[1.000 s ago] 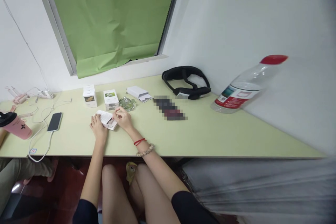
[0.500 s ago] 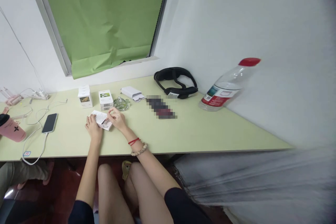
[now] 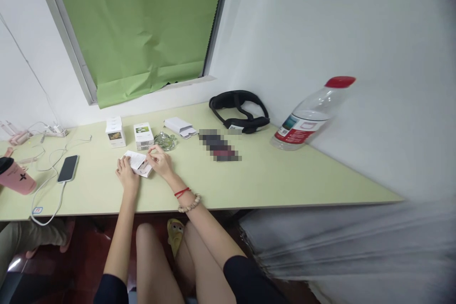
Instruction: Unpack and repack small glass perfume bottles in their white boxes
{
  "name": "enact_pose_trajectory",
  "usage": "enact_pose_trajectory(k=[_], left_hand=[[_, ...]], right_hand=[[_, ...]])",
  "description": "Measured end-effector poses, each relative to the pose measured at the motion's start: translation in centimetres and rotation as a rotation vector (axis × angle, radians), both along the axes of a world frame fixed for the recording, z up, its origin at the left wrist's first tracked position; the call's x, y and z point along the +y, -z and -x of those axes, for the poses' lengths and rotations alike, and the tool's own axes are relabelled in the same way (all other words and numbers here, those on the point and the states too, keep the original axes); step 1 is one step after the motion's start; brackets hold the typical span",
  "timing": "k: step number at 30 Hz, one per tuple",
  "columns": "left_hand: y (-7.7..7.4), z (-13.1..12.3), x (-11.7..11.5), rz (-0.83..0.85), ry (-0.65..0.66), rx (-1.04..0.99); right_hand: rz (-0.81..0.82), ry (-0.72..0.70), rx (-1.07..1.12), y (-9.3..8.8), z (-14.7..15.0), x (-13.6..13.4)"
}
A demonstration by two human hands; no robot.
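Observation:
A small white box (image 3: 136, 160) with fine print on its upper face lies at a slant on the table between my hands. My left hand (image 3: 127, 174) is closed around its left side, fingers over the top edge. At the box's right end, my right hand (image 3: 162, 164) has its thumb and fingers bent in a pinch against the edge; a dark gap shows there below the printed face. Whether a small item is between those fingertips is too small to tell. Just beyond my right hand sits a clear glass ashtray (image 3: 165, 141).
Behind my hands stand white boxes with a brown picture (image 3: 116, 136) and a green picture (image 3: 143, 135). A white carton (image 3: 180, 127) lies open-ended near a black headset (image 3: 239, 111). Bottle (image 3: 302, 123) at right; charging phone (image 3: 68, 168) and pink cup (image 3: 16, 177) at left.
My hands and the box stay nearly in place, with only a slight shift of the right fingers at the box's end. The camera view has shifted a little, and more of the yellow slipper shows.

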State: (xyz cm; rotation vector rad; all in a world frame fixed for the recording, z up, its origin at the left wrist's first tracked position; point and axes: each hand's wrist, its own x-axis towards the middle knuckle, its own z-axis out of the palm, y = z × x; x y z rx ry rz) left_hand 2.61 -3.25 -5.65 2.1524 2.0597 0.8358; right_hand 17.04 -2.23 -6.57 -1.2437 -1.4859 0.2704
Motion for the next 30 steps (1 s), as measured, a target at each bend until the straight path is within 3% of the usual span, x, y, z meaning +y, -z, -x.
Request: enact_pose_trajectory(k=[7,30], left_hand=[[-0.10,-0.11,-0.11,0.001,-0.003,0.003],[-0.58,-0.21,-0.38,-0.003,-0.028,0.038]], right_hand=[[-0.002,-0.101,0.003,0.37,0.26,0.24],[0.166,-0.012,0.009,0.08,0.37,0.53]])
